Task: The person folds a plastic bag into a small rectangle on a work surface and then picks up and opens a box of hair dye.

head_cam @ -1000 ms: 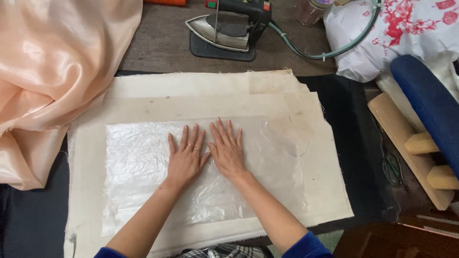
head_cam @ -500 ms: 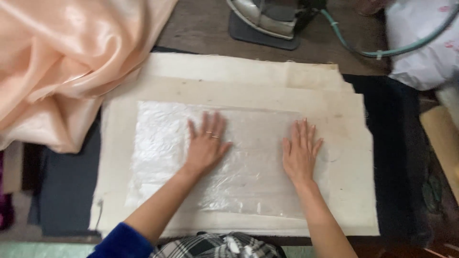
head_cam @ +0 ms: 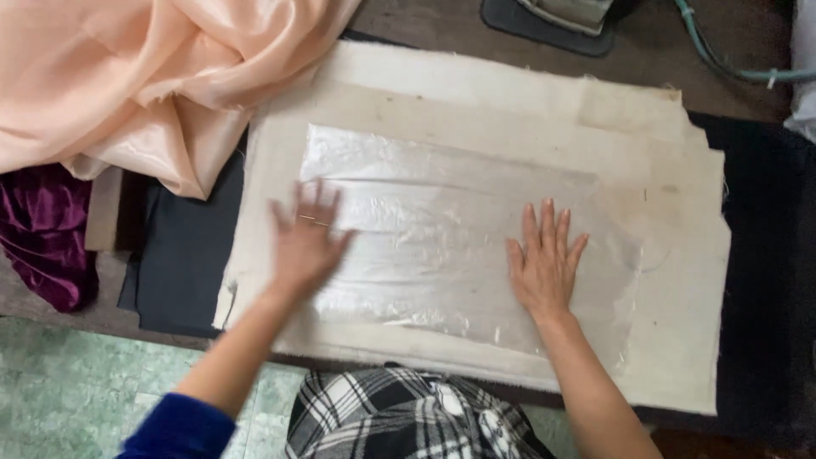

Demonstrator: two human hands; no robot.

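Centrally, a thin, glossy, translucent sheet (head_cam: 450, 246) lies flat on a stack of cream cloth layers (head_cam: 671, 255), its long side running left to right and its surface wrinkled and shining. The right hand (head_cam: 544, 263) rests palm down on the right part of the sheet, fingers straight and slightly spread, holding nothing. The left hand (head_cam: 304, 242) is at the sheet's left edge, palm down with fingers fanned wide; it is blurred, so whether it presses the surface cannot be told, and it grips nothing. A ring shows on one finger of that hand. The cream layers lie unevenly stacked, with frayed edges, over dark fabric (head_cam: 183, 263) that shows at the left and right sides. Far left, a heap of shiny peach satin (head_cam: 127, 76) spills over the table, its lower fold overlapping the cream cloth's far left corner. Below it sits a piece of deep purple velvet (head_cam: 42, 234). At the far edge stand an iron on a dark mat (head_cam: 544, 21) and a green hose (head_cam: 722, 55). Near the viewer, plaid clothing (head_cam: 399, 421) and a blue sleeve (head_cam: 178, 429) appear.
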